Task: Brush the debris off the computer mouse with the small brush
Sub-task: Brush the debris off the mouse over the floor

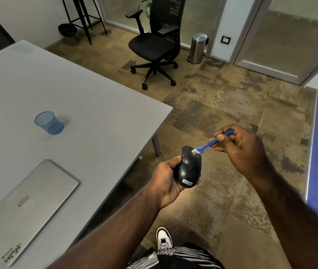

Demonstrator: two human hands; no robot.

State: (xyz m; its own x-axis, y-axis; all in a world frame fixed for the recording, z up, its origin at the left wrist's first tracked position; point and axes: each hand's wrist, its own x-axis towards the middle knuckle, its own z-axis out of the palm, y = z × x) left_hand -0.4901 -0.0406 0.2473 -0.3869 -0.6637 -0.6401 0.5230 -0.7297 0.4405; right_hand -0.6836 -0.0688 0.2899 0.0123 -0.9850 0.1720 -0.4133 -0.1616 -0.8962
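Mouse position: we see the black computer mouse held in the air beside the corner of the grey desk, over the carpeted floor, its front end pointing away from us.
Left hand: our left hand cups the mouse from below and from its left side, thumb curled against its flank.
Right hand: our right hand pinches the handle of the small blue brush between thumb and curled fingers, near the handle's rear end.
Bristle contact: the pale bristles touch the mouse at its far right edge, near the front.
Step in hand: we judge this to be a sweeping stroke across the top shell.
Technique: we advise short, light strokes directed outward, away from the body and off the edge, so that loosened dust falls to the floor, not into the button seams; the left hand should tilt the mouse so each worked surface slopes downward.
Risk: a grip this far back on the handle gives little control; pressing hard may splay the bristles.
Legible writing, mouse: a small label at the near end reads "Lenovo".
Legible writing, laptop: the closed silver laptop carries a round lid emblem we cannot read and a corner sticker with large letters, not clearly legible.
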